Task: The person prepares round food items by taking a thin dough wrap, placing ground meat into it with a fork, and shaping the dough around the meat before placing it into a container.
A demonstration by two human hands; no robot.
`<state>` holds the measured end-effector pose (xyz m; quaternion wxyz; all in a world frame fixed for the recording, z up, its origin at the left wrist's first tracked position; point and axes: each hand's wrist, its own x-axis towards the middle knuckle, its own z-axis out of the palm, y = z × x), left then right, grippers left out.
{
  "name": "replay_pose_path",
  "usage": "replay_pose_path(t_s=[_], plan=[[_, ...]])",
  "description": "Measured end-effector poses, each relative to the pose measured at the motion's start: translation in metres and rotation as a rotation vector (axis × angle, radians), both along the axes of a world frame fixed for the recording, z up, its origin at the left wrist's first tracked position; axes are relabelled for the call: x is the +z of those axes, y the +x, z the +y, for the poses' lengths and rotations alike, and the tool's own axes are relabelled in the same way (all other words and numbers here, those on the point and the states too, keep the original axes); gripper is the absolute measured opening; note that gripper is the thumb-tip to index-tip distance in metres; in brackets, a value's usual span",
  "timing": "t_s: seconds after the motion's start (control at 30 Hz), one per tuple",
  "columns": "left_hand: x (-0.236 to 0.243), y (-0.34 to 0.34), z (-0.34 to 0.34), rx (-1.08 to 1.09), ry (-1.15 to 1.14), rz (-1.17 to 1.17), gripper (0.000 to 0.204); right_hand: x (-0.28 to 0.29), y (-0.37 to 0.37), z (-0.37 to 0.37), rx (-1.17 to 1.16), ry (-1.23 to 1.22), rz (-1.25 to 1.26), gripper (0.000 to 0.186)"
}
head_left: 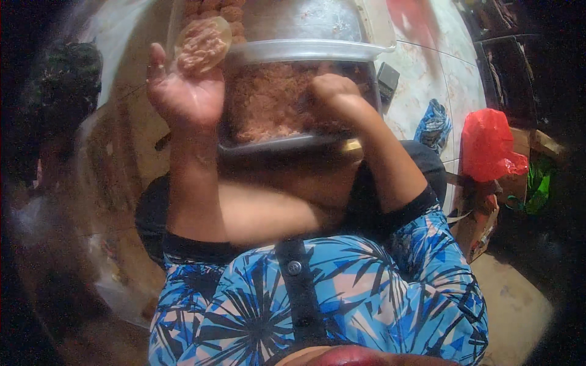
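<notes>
The left hand (183,91) is raised with its palm open and fingers spread upward, and a flat, round, pinkish-brown patty of minced mixture (202,44) lies across its fingertips, held on the open hand rather than clamped. Just beyond the patty, at the top of the view, a row of similar shaped brown patties (213,9) lies on a grey metal tray (305,18), though blur hides how many there are. The right hand (332,91) is curled into a loose fist inside a wide clear plastic tub (293,50), its knuckles pressed down into the reddish-brown minced mixture (268,100) that fills the tub; whether the curled fingers enclose a lump of it cannot be told. The tub rests against the person's lap, between the two forearms. The two hands are well apart, the left one outside the tub's left rim and the right one within it. The person wears a blue, white and black leaf-patterned shirt (317,293) with a dark button placket. To the right, on the pale tiled floor (421,79), lie a crumpled blue patterned cloth (433,125) and a bright red plastic bag (488,146), with a green bag (537,186) beside it.
</notes>
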<state>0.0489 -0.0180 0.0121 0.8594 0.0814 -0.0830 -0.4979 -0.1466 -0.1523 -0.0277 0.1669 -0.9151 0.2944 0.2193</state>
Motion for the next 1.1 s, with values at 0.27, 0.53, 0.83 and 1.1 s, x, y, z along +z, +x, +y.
replay_pose_path(t_s=[0.27, 0.53, 0.83, 1.1], plan=[[0.015, -0.014, -0.002, 0.022, 0.211, -0.058, 0.068, 0.052, -0.020, -0.012, -0.169, 0.858, -0.656, 0.018], [0.020, -0.062, -0.012, -0.088, 0.298, -0.532, 0.072, 0.081, -0.026, 0.005, -0.304, 0.526, -1.160, 0.020], [0.013, -0.064, -0.017, -0.010, 0.414, -0.576, 0.043, 0.088, -0.042, -0.003, -0.054, -0.124, -0.959, 0.013], [0.015, -0.068, -0.012, -0.135, 0.380, -0.608, 0.056, 0.066, -0.030, -0.006, 0.020, -0.010, -1.154, 0.015]])
